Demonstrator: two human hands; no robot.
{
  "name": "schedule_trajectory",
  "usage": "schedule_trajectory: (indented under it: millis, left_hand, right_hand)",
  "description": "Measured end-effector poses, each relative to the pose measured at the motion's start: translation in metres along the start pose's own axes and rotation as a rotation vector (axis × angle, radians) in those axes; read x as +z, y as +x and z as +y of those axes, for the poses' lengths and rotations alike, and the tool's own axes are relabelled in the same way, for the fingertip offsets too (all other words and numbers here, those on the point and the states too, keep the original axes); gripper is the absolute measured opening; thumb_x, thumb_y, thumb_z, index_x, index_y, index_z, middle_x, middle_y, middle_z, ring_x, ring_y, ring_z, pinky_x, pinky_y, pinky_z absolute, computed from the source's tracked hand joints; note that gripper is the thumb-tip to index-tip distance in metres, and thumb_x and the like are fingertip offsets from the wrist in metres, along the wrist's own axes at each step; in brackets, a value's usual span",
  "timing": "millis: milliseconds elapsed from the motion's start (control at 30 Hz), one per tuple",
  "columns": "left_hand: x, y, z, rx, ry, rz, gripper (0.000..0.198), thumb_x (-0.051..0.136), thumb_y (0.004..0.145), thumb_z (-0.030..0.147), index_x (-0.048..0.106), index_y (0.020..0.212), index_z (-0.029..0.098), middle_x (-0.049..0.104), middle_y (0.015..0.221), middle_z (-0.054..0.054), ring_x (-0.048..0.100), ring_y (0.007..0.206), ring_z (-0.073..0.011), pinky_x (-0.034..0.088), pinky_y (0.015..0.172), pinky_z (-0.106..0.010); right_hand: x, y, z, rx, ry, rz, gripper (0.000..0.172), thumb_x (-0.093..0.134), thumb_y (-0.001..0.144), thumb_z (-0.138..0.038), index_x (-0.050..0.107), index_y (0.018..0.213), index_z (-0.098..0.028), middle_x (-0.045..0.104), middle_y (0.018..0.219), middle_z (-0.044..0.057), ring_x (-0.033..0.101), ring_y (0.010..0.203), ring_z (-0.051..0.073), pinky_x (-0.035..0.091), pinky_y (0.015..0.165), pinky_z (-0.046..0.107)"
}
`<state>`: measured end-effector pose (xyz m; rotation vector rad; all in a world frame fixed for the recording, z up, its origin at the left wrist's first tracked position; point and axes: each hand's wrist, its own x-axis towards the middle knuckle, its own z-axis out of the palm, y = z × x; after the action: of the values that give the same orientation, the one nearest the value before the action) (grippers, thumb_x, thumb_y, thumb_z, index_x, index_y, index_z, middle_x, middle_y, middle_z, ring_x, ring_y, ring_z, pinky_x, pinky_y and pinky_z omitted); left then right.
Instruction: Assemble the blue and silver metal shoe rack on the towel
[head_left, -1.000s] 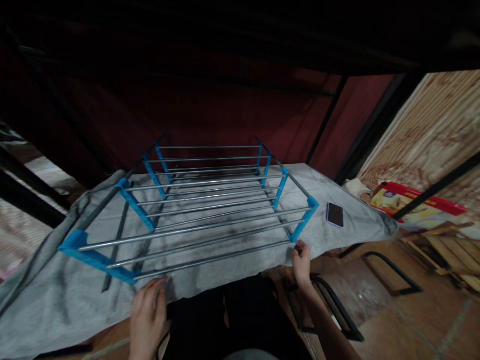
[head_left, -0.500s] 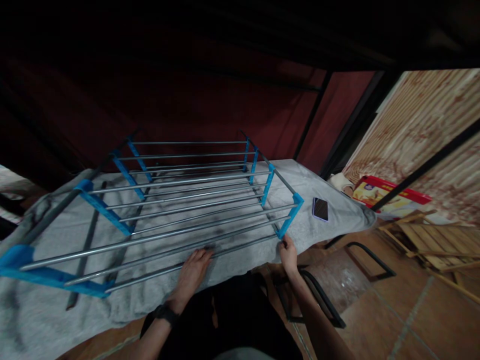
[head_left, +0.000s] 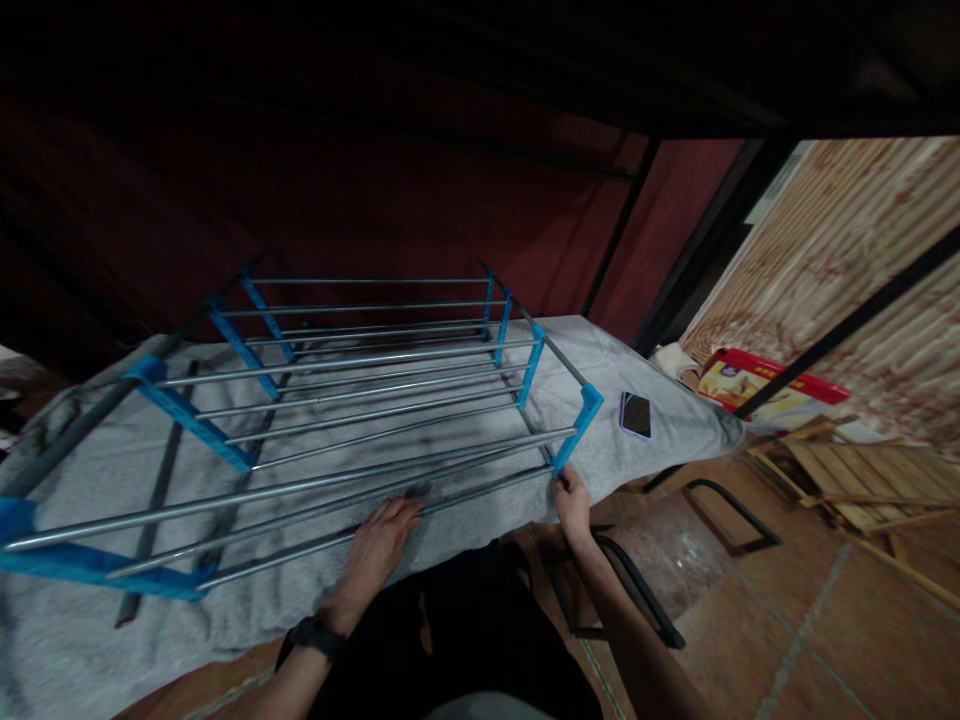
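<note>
A rack frame of grey metal rods and blue plastic connectors lies along the cloth-covered board. My left hand is over the front lower metal rod, palm down, its fingers closed across it; the thumb is hidden. At the front right corner, my right hand pinches the foot of a blue connector, where that rod meets it. The front upper rod slants up toward this connector, below its top. Its left end lies by the blue corner piece.
Grey cloth covers the board under the rack. A phone lies on it to the right. Beyond are a red and yellow box, a folded wooden slatted piece and a black-framed chair or stool on the tiled floor.
The view has shifted slightly. The front upper rod's right end now sits lower, away from the top of the right corner connector. Both hands keep nearly the same places.
</note>
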<state>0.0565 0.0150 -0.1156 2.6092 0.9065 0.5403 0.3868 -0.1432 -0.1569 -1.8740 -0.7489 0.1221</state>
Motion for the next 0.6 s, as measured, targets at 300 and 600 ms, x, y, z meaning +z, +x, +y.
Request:
schedule_trajectory:
  millis: [300,600]
  left_hand:
    - [0.004,-0.0021,-0.0047,0.021,-0.023,-0.005,0.034,0.041,0.093,0.034,0.071,0.107,0.027,0.071,0.103,-0.008,0.064,0.099,-0.0265,0.053,0.087,-0.04]
    - [0.0043,-0.0013,-0.0042,-0.016,0.005,-0.016,0.035,0.04,0.093,0.034,0.071,0.11,0.027,0.071,0.106,-0.008,0.064,0.1,-0.0267,0.053,0.085,-0.039]
  right_hand:
    - [-0.0014,0.0011,-0.0059,0.032,0.021,-0.008,0.042,0.045,0.072,-0.028,0.07,0.104,-0.016,0.071,0.101,0.01,0.06,0.095,0.026,0.045,0.09,0.038]
    - [-0.0016,0.0011,-0.0045,0.037,0.03,-0.01,0.045,0.046,0.071,-0.027,0.07,0.107,-0.015,0.071,0.103,0.011,0.06,0.097,0.027,0.044,0.093,0.038]
